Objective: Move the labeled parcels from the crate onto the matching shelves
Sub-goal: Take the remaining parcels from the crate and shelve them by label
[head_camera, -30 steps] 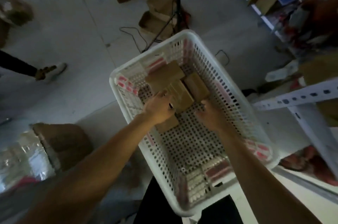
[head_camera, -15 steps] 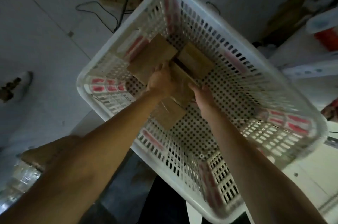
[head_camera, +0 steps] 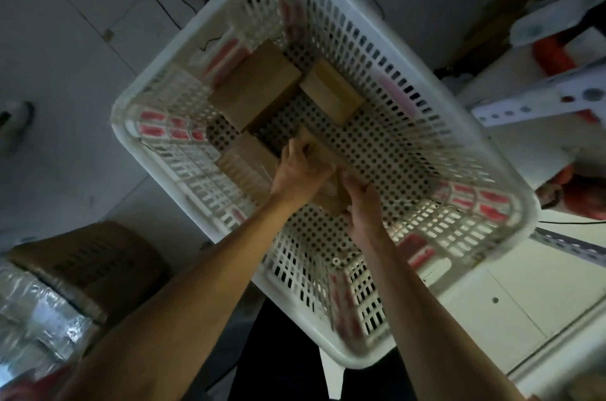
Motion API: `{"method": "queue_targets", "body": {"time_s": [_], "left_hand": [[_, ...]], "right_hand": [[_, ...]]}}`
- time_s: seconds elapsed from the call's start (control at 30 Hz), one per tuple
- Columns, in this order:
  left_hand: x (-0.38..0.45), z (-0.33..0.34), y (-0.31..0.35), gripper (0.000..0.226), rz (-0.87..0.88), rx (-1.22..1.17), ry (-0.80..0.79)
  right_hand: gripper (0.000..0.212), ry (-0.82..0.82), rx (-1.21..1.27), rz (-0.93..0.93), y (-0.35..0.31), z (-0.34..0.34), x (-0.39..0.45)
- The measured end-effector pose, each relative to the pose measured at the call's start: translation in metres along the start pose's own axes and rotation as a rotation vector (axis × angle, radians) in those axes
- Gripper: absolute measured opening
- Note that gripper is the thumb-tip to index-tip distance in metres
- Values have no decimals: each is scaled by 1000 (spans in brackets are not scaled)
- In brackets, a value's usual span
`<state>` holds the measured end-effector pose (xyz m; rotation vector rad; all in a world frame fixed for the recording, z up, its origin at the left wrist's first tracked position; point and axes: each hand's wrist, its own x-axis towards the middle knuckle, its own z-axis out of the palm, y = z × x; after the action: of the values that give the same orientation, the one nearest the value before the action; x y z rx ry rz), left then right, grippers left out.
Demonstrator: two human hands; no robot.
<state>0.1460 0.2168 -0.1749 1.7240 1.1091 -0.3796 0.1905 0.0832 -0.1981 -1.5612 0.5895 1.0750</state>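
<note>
Both hands inside white crate (head_camera: pixel 157 79): left hand (head_camera: pixel 300 171) & right hand (head_camera: pixel 362 204), fingers clamped on one brown parcel (head_camera: pixel 331 194); two other parcels (head_camera: pixel 259 92) behind.

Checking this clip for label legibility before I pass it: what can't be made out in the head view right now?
- Parcel labels: none readable on the large parcel or the smaller parcel; dim and too small.
- Held parcel: mostly covered by the left hand and right hand.
- Crate rim: motion-blurred.
- Shelves: cut by the right edge, tags unreadable.
- Fourth parcel: blurred.
</note>
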Motion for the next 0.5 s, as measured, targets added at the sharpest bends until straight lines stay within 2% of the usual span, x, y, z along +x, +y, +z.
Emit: {"method": "queue_targets", "body": {"time_s": [0.1, 0.17, 0.3, 0.43, 0.5], "left_hand": [[-25, 6, 6, 64, 47, 10, 66], [-46, 12, 11, 71, 71, 13, 101], [-89, 22, 25, 79, 43, -132, 153], [-140, 33, 33, 63, 30, -304, 246], [-164, 38, 37, 57, 6, -384, 284]], "right_hand": [[50, 9, -141, -56, -9, -21, -18], [59, -9, -274, -149, -18, -36, -34], [78, -98, -540, -352, -41, -69, -71], [82, -275, -668, -505, -69, -97, -107], [92, -334, -787, -543, -78, -105, -121]]}}
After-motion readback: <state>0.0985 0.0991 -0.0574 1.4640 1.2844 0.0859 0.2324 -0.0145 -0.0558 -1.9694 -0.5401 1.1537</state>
